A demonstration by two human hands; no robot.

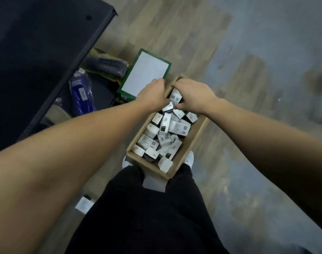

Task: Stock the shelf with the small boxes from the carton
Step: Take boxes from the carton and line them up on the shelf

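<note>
The dark shelf (37, 52) loomed at ten o'clock of the carton (193, 142), which sat on the floor heaped with small boxes (167, 132). Both hands were at its far end: the right hand (193, 94) pinched one white box (175, 96); the left hand (152, 94) curled beside it, its hold hidden. Best to gather several squarely before rising.

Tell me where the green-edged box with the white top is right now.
In the head view the green-edged box lies on the floor just beyond the carton's far end, to its left, beside the left hand and near the dark shelf.
</note>
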